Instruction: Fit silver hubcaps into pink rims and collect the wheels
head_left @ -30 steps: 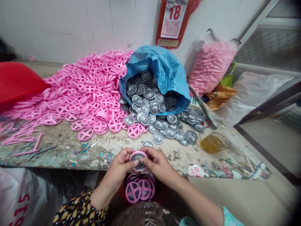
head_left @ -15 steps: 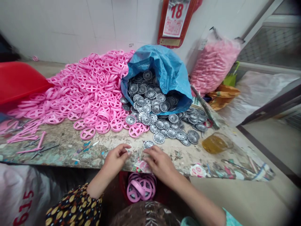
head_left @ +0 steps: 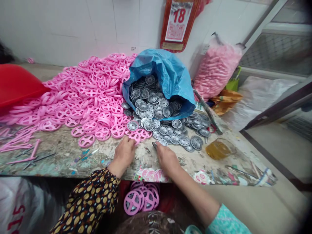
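Note:
My left hand [head_left: 124, 152] reaches to the front of the pink heap, its fingers closed on the edge of a pink spoked wheel [head_left: 135, 137]. In my right hand [head_left: 167, 158] a grey disc [head_left: 154, 145] is pinched on edge between thumb and fingers, just above the table. Another grey disc [head_left: 162, 142] lies right behind those fingertips. Loose grey discs spill out of a blue bag [head_left: 175, 76] beyond my hands. Below the table edge, in front of my lap, several pink wheels with grey centres [head_left: 132, 202] are piled together.
A mound of pink wheels [head_left: 85, 87] covers the left of the worn table [head_left: 97, 162], beside a red tub [head_left: 17, 84]. Pink and grey sticks [head_left: 34, 149] lie at the left. A glass of amber liquid [head_left: 218, 149] stands at the right, near a dark bar [head_left: 207, 110].
Both hands have moved forward from the table edge. My left hand has taken hold of a pink wheel, my right a grey disc. A tilted wheel in the lower pile has settled.

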A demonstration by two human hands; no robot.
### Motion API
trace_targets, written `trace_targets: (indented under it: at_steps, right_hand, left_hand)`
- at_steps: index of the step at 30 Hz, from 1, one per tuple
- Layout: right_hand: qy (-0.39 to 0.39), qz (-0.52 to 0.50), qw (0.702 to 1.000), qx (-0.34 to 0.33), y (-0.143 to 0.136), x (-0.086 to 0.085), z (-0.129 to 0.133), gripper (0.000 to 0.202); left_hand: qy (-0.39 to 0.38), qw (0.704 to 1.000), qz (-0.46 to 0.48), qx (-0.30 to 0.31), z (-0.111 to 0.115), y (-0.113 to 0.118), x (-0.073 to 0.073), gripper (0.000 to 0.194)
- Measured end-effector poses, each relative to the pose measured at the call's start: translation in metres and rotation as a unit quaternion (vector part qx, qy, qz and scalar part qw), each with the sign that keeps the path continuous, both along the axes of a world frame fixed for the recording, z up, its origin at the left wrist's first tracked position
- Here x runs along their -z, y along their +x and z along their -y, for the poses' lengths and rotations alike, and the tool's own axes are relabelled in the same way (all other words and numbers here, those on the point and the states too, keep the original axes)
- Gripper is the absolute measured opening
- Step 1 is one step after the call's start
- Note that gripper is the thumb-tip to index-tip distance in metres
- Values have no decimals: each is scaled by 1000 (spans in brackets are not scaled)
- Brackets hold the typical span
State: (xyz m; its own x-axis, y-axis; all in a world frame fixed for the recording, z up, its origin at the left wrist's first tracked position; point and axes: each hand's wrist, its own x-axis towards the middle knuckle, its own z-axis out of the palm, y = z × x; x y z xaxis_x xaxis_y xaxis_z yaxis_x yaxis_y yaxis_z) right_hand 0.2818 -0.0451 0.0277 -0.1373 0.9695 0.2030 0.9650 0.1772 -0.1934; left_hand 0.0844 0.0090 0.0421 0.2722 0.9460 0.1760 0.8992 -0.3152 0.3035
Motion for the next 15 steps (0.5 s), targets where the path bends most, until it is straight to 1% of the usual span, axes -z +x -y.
trace_targets:
  at_steps: [3,5,6,7,9,10,11,13,15]
  right_hand:
    - [38,-135,990,23,12,-2,-5,32]
    - [64,-232,970,33,12,-4,-6,27]
    - [66,-283,956,39,9,-5,-7,25]
    - [57,-334,940,44,4,-6,-7,23]
    - [18,-419,907,37,-12,-7,-10,22]
    - [-3,-439,898,29,-22,-7,-13,22]
    - [-18,-439,898,20,-31,-6,-16,21]
    - [-29,-403,915,9,-48,-4,-22,21]
    - [-32,-363,931,0,-60,-3,-27,20]
  left_hand:
    - [-3,998,7,62,16,-12,-6,20]
    - [-29,994,27,100,31,-20,-7,15]
    - [-44,992,44,107,37,-24,-5,12]
    - [-57,991,65,103,42,-27,-3,13]
    - [-67,990,107,69,47,-30,4,30]
    - [-65,989,122,47,47,-30,8,40]
    - [-63,989,131,27,46,-30,12,47]
    - [-67,989,129,3,41,-29,17,54]
    - [-82,990,115,-3,35,-28,20,55]
